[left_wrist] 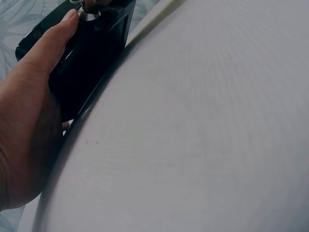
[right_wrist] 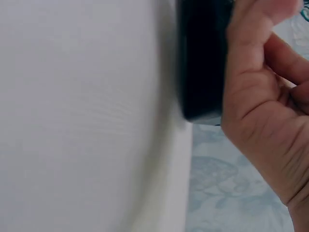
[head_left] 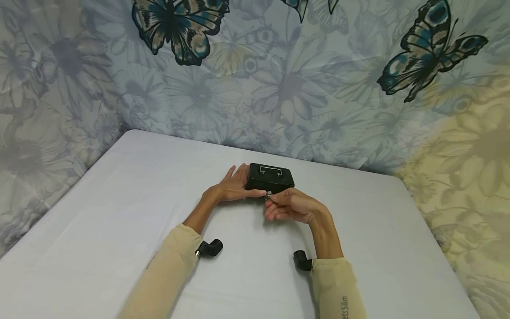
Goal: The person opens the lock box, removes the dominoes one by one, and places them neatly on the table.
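Note:
A small black cash box (head_left: 271,177) with a silver folding handle (head_left: 271,169) on its lid stands on the white table. My left hand (head_left: 235,188) lies along the box's left side, fingers straight and thumb stretched across the front. In the left wrist view the thumb tip reaches the round silver lock (left_wrist: 90,15). My right hand (head_left: 292,206) is at the front of the box, pinching a small metal key (head_left: 268,196) with a ring at the lock between thumb and forefinger. The right wrist view shows the box's dark side (right_wrist: 203,63) next to this hand; the key is hidden there.
The box rests toward the back of the white-covered table (head_left: 131,177). Behind the table hangs a floral cloth (head_left: 287,102) with butterflies. Black wrist cameras (head_left: 213,248) jut inward from both beige sleeves (head_left: 167,266).

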Demonstrator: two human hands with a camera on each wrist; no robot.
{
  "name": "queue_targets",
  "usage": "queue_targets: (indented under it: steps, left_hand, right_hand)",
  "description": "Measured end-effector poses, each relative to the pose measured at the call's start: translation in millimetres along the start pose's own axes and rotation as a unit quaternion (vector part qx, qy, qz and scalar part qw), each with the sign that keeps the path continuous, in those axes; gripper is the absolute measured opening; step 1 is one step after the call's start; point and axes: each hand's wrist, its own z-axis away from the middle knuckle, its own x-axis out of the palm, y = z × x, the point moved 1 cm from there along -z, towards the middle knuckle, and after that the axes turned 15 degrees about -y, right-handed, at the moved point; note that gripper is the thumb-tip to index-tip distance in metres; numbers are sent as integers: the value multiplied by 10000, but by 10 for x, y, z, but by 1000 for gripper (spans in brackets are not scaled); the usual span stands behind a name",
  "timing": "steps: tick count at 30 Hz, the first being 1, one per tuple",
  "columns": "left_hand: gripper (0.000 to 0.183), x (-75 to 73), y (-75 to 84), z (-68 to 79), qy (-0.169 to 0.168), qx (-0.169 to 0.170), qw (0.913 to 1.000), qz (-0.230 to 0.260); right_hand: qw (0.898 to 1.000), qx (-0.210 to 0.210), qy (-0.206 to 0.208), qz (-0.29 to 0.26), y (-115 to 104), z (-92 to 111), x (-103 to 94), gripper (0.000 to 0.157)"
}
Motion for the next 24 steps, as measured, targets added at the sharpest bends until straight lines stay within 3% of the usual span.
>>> queue_targets:
  steps: [6, 10, 14, 18, 21, 24]
  left_hand:
    - [126, -38, -16, 56, -47, -7, 10000, 16]
    - [132, -23, -40, 58, 1, -14, 10000, -93]
    - [139, 32, -85, 4, 142, 131, 9997, -143]
    - [138, 64, -118, -45, 256, 185, 9987, -394]
    - [137, 56, -117, -45, 318, 223, 9968, -703]
    - [138, 31, -98, -19, 319, 314, 9951, -878]
  right_hand:
    - [9966, -373, -267, -689, 85, -66, -18, 37]
    - [9978, -242, -297, -537, 96, -84, -18, 35]
    - [9987, 405, -169, 254, 81, -34, 0, 43]
    - [9866, 1054, 131, 1237, -4, 128, 29, 58]
    - [9712, 1071, 488, 2071, -132, 314, 40, 56]
    - [9492, 716, 954, 2911, -284, 481, 21, 45]
